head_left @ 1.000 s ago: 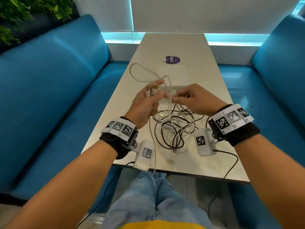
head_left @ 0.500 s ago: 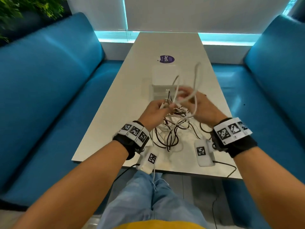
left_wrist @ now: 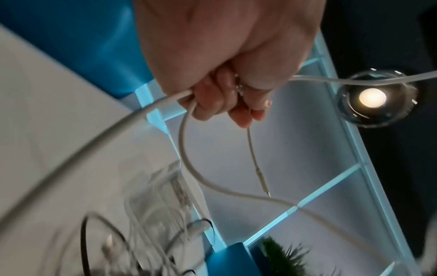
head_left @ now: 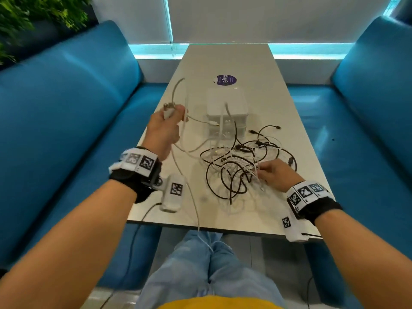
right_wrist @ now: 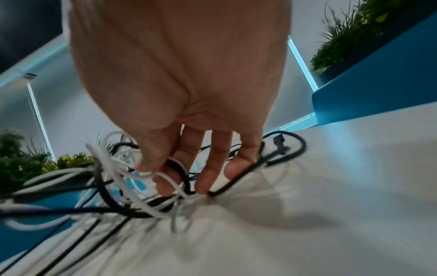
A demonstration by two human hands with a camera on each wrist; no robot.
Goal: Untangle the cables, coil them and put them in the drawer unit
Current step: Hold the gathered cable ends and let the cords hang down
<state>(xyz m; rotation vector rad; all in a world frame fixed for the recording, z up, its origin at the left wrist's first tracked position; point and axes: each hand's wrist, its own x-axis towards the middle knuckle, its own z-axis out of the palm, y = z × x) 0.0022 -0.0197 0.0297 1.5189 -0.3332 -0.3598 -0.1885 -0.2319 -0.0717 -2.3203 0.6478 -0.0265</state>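
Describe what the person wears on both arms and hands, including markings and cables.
Both forearms are bare, with no sleeves or gloves. The left hand and right hand each have a black wrist strap topped by a white band of black-and-white square markers. A white camera module with its own marker hangs from each strap, and a thin black cable trails from it.

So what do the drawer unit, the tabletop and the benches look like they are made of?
The small white drawer unit looks like translucent plastic: frosted walls, with drawer fronts showing faintly through. The pale grey tabletop seems to be smooth laminate with a slight sheen, judging by its soft reflections, though it could be painted. The blue padded benches look like faux leather or vinyl: glossy highlights and no visible weave.
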